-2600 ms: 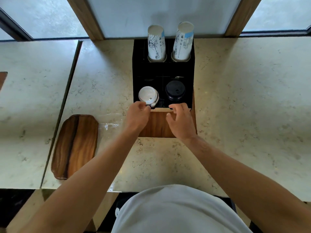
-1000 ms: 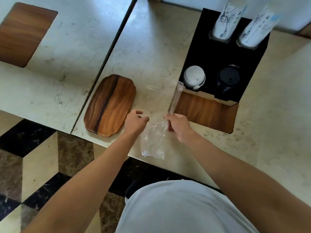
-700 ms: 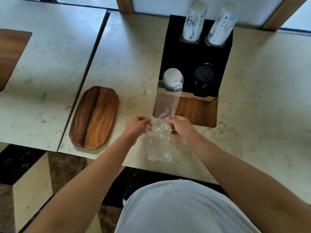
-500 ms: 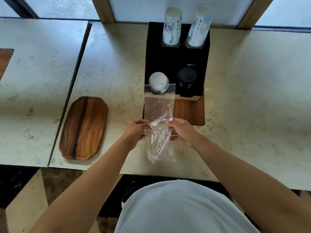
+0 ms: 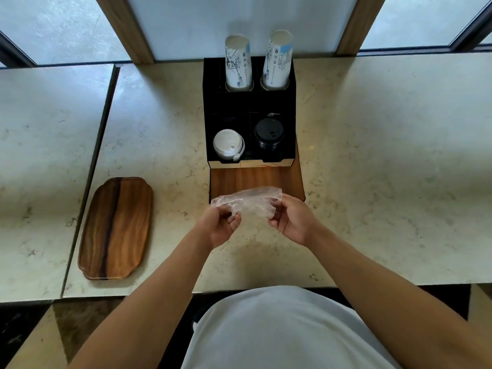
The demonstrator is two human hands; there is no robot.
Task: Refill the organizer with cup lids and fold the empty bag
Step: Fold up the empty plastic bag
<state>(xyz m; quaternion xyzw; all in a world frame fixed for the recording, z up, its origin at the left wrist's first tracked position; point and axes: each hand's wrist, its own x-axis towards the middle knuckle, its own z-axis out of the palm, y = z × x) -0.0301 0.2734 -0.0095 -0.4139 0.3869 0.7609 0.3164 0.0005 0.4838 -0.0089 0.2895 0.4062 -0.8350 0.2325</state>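
Note:
A clear, crumpled plastic bag (image 5: 250, 201) stretches sideways between my two hands, above the counter and just in front of the organizer. My left hand (image 5: 219, 226) pinches its left end and my right hand (image 5: 291, 222) pinches its right end. The black organizer (image 5: 249, 107) with a wooden front (image 5: 255, 179) stands behind the bag. A stack of white lids (image 5: 228, 143) fills its front left slot and a stack of black lids (image 5: 269, 134) fills its front right slot.
Two stacks of printed paper cups (image 5: 238, 62) (image 5: 277, 59) rise from the organizer's back slots. A wooden tray (image 5: 115, 227) lies on the marble counter (image 5: 386, 169) to the left. A seam (image 5: 90, 169) divides the counter. Windows run along the back.
Both hands left the organizer and took up the bag. It hung lengthwise half a second ago; now it is gathered and held sideways between the hands. The camera view also swung back to centre.

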